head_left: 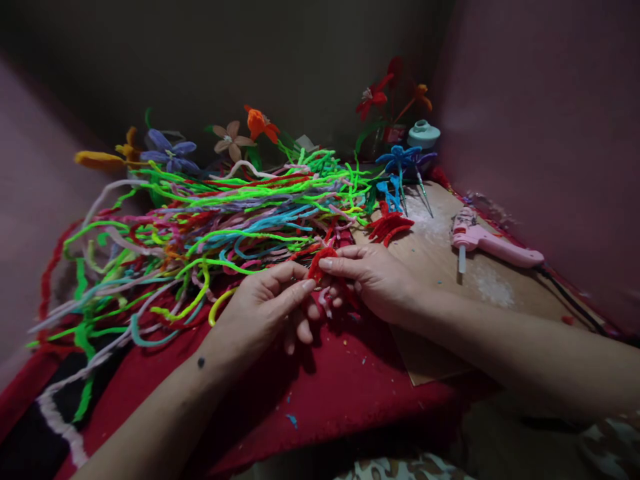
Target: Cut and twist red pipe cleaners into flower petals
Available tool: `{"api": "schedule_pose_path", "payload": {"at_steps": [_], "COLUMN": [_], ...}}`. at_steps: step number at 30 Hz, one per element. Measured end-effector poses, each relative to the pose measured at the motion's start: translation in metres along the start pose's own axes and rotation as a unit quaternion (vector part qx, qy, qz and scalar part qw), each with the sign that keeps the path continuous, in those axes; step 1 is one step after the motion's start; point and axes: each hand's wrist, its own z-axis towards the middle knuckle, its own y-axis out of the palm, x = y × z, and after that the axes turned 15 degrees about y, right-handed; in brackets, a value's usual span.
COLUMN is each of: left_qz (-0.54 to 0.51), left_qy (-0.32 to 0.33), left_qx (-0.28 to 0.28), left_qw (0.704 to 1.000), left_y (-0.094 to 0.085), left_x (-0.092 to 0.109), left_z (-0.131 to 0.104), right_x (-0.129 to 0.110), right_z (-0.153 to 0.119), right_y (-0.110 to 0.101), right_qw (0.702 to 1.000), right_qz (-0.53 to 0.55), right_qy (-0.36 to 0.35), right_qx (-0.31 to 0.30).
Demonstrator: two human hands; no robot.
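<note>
Between both hands is a piece of red pipe cleaner point(320, 264), bent into a rounded petal-like shape. My left hand point(275, 297) pinches its lower left end between thumb and forefinger, the other fingers curled loosely below. From the other side my right hand point(375, 277) grips it with thumb and forefinger, its remaining fingers partly hidden. A small pinkish-white fuzzy bit point(326, 301) shows just under the fingertips. Right behind the hands lie several red pipe cleaner pieces point(390, 225) and the edge of a large heap of coloured pipe cleaners point(240, 220).
A pink glue gun point(493, 245) rests on a cardboard sheet point(430, 260) at the right, its cord trailing right. Pipe cleaner flowers stand along the back, including a purple one point(170, 153) and a blue one point(397, 159). Red cloth point(320, 393) covers the table; walls close in both sides.
</note>
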Motion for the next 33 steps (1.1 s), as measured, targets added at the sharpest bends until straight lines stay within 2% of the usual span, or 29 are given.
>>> {"api": "schedule_pose_path", "payload": {"at_steps": [3, 6, 8, 12, 16, 19, 23, 25, 29, 33], "left_qz": [-0.010, -0.013, -0.007, 0.009, 0.022, 0.038, 0.043, 0.044, 0.039, 0.039], "left_qy": [0.040, 0.068, 0.073, 0.078, 0.083, 0.080, 0.093, 0.098, 0.098, 0.099], "left_qx": [0.034, 0.072, 0.084, 0.091, 0.087, 0.084, 0.105, 0.110, 0.118, 0.115], "left_qw": [0.999, 0.995, 0.994, 0.993, 0.993, 0.993, 0.989, 0.988, 0.987, 0.988], "left_y": [-0.003, -0.007, -0.009, -0.008, -0.005, -0.001, 0.003, 0.003, 0.003, 0.002], "left_x": [-0.002, -0.005, -0.005, -0.002, -0.001, -0.003, -0.002, -0.001, 0.000, 0.000], "left_z": [0.001, 0.002, 0.002, 0.001, 0.000, -0.002, -0.003, -0.004, -0.004, -0.003], "right_x": [-0.002, -0.006, -0.007, -0.006, -0.005, -0.004, -0.003, -0.003, -0.002, -0.001], "right_z": [-0.004, -0.008, -0.010, -0.011, -0.011, -0.010, -0.007, -0.006, -0.007, -0.008], "right_y": [0.001, 0.004, 0.006, 0.007, 0.006, 0.007, 0.009, 0.009, 0.008, 0.007], "right_qw": [0.994, 0.965, 0.955, 0.981, 0.992, 0.991, 0.992, 0.993, 0.989, 0.984], "right_qz": [-0.108, -0.253, -0.286, -0.189, -0.103, -0.089, -0.053, -0.056, -0.142, -0.171], "right_qy": [-0.015, -0.042, -0.046, -0.037, -0.072, -0.091, -0.082, -0.056, 0.007, -0.003], "right_qx": [0.004, 0.048, 0.055, 0.013, 0.006, 0.028, 0.082, 0.084, 0.044, 0.042]}}
